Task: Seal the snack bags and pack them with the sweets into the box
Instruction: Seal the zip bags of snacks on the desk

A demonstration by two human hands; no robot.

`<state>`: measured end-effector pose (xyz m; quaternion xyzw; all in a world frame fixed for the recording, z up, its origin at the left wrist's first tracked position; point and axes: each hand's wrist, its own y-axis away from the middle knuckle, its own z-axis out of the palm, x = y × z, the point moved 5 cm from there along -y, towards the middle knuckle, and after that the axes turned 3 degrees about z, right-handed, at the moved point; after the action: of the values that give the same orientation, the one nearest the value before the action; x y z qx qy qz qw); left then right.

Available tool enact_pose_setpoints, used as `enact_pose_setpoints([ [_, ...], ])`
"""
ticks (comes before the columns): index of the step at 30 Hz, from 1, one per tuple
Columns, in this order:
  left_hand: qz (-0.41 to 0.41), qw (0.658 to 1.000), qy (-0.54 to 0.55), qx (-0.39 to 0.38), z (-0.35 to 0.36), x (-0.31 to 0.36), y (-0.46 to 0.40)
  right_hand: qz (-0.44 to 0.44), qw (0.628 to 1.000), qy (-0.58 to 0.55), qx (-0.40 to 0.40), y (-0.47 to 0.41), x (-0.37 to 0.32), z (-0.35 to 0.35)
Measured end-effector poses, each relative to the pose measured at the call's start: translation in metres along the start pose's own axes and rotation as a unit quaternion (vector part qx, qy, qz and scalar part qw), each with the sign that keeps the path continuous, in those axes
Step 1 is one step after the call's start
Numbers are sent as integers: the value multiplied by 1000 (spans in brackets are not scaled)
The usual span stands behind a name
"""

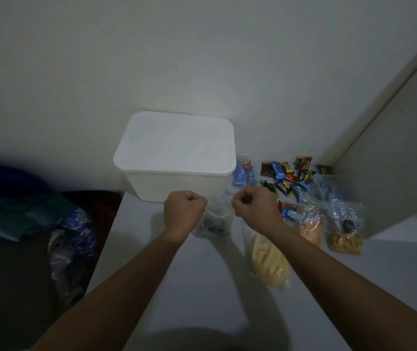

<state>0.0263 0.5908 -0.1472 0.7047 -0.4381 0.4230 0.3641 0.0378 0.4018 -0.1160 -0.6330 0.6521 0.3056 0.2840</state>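
Both forearms reaching in, fists pinching clear bag (215, 221) up off table (202, 287), just before lidded white box (177, 153).

Left hand (183, 207) and right hand (251, 202) clenched on top corners; best pulled taut, then pressed along strip. Sweets (286, 178) waiting right.

Single head-worn view, wide-angle, looking forward and down from above person's chest. Facing white wall, white table (202, 287) filling lower centre, its far edge meeting wall. Both forearms entering from bottom edge, left hand (183, 211) and right hand (251, 207) sitting mid-frame, near lens. Lidded white box (177, 153) at table's far edge, centre. Table's left edge running diagonally; corners bending from lens distortion. No second view sharing scene.
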Motion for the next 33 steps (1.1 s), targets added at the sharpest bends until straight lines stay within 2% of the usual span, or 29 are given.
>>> enact_pose_setpoints([
  [4,-5,1000,6,-11,-1,-6,1,13,1000,-9,4,-3,3,0],
  [10,-52,994,88,-23,1,-7,-3,40,997,-59,-41,-4,8,1],
  [14,-67,982,159,-78,1,0,-2,24,997,-58,-39,-2,8,-2],
  [21,9,983,159,-91,-11,10,-7,9,997,-74,1,-4,11,-15],
  [26,103,991,76,-25,-18,20,-12,-11,996,-77,36,-3,6,-24],
  [30,201,979,26,3,-19,34,-10,-22,996,-65,58,-3,1,-28],
  [33,231,973,20,17,-17,43,-5,-45,995,-42,72,-2,-8,-27],
])
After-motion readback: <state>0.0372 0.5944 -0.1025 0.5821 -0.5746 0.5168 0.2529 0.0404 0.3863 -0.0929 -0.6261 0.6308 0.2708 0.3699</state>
